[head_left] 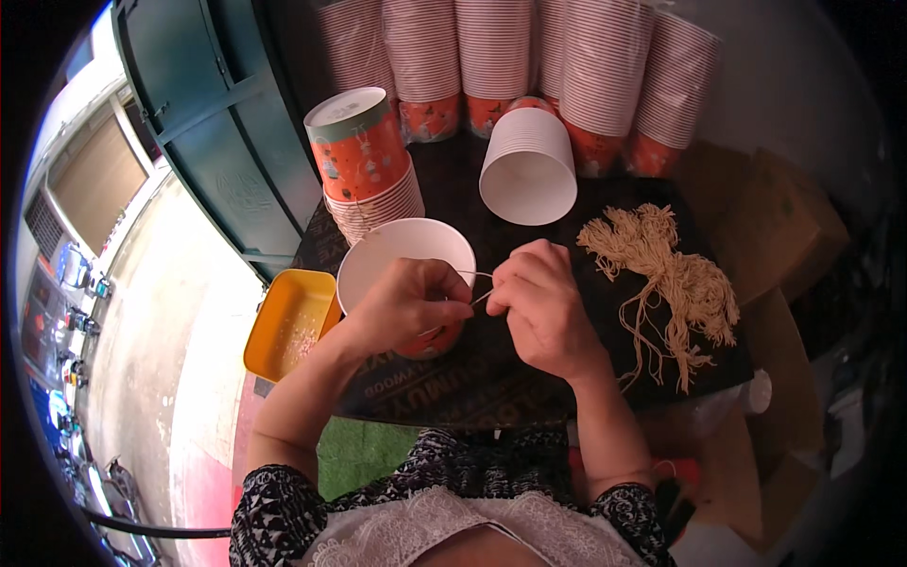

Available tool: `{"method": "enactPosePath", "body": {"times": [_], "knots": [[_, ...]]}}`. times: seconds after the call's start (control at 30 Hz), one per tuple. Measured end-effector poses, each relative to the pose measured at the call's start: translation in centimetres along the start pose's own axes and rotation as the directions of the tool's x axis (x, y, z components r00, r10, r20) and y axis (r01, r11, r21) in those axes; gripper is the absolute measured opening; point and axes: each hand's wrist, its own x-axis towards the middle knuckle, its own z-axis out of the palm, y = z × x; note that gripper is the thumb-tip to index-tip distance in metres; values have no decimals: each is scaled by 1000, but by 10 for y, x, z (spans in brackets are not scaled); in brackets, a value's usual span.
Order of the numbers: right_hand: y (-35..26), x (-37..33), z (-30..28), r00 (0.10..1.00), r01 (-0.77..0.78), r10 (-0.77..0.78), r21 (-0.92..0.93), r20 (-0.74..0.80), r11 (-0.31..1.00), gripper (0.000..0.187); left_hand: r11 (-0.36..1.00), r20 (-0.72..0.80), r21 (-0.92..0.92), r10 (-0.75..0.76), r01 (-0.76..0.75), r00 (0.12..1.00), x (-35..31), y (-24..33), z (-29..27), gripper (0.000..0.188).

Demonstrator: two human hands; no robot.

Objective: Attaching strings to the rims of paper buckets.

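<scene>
A thin pale cord (479, 274) stretches between my two hands, above the table's near half. My left hand (406, 300) pinches one part of it between thumb and fingers, partly in front of a paper bucket (402, 241). That bucket is white inside, orange outside, its mouth tilted up toward me. Fingers curled, my right hand (540, 307) grips the cord a little to the right. Whether the cord joins the bucket is hidden by the left hand. A loose bundle of beige cords (675, 288) lies to the right of my right hand.
On the dark printed table (595, 378), a yellow tray (260, 335) with small bits sits left. Behind it stand stacked upside-down orange buckets (364, 156). Another stack (529, 180) lies on its side, mouth toward me. Tall wrapped stacks (496, 57) line the back; cardboard (789, 227) is at right.
</scene>
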Motion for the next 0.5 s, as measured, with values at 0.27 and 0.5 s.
{"method": "enactPosePath", "body": {"times": [0.27,0.5], "knots": [[9,8,18,987,143,-144,-14,-69,990,13,1000,-38,-20,-19,18,999,3,-5,1,8],[11,-6,24,994,-94,92,-32,-55,995,19,977,6,-201,-71,71,997,1,1,-4,4]]}}
